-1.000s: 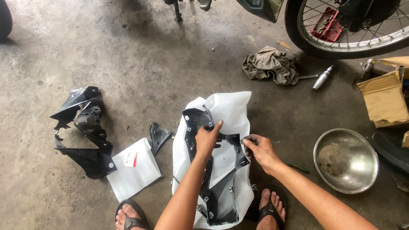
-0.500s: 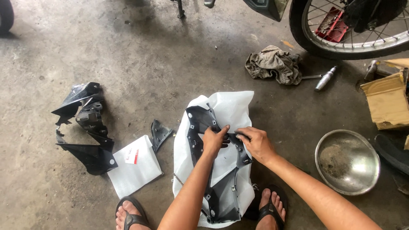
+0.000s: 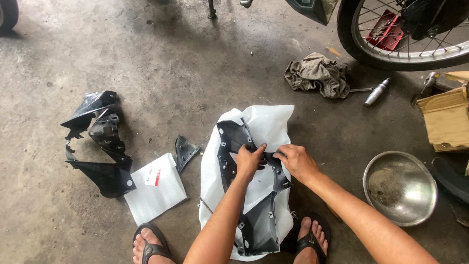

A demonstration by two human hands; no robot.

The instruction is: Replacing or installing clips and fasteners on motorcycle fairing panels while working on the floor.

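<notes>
Dark grey panel, white wrapping

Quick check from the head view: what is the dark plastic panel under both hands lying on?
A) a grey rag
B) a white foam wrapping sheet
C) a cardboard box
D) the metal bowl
B: the dark plastic panel lies on a white foam wrapping sheet spread on the floor, with the left hand and right hand both gripping its crossbar; the grey rag, cardboard box and metal bowl sit apart from it.

Matt black plastic panel; white foam wrap; dull metal bowl; rough concrete floor
</notes>
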